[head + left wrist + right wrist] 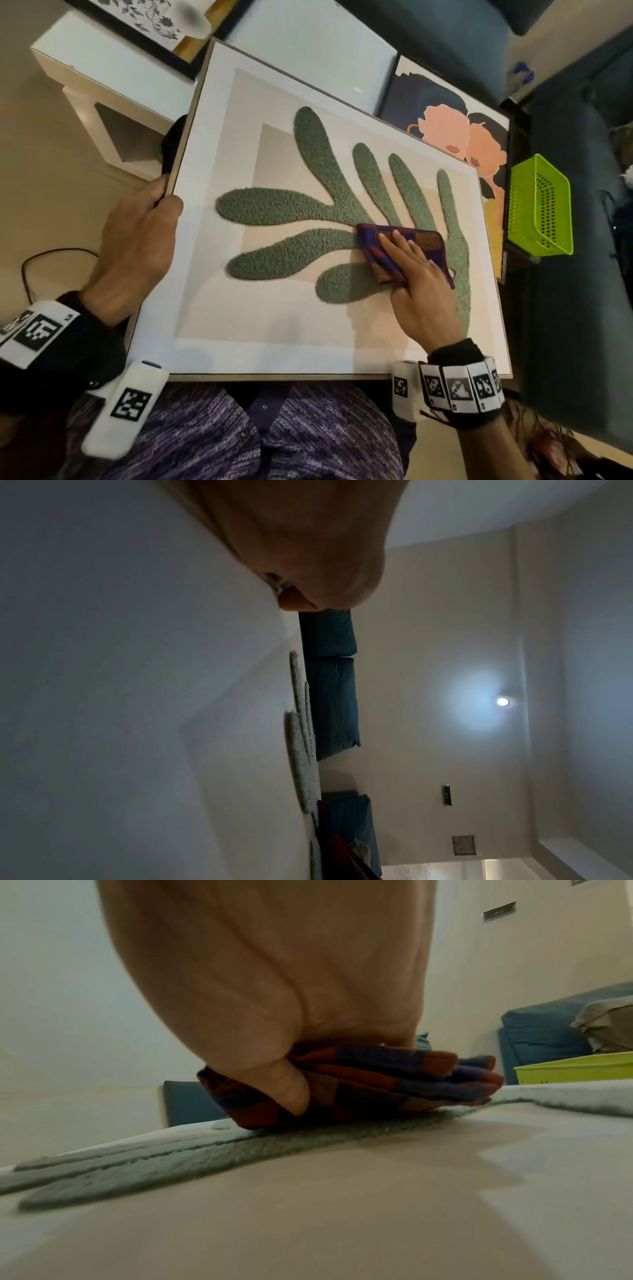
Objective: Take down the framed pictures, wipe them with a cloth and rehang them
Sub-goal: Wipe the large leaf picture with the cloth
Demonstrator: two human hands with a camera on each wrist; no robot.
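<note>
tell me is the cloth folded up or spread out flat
Folded. The checked cloth shows several stacked layers at its edge in the right wrist view, and sits as a compact pad under the right hand on the framed picture.

Picture: white mat, beige ground, green nubbly leaf. Cloth: navy, red, orange checks. Basket: lime green. Sofa: dark blue.

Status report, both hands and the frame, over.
Left hand grips wood-edged green leaf picture. Right hand presses folded red-blue checked cloth on it. Nothing blocking.
</note>
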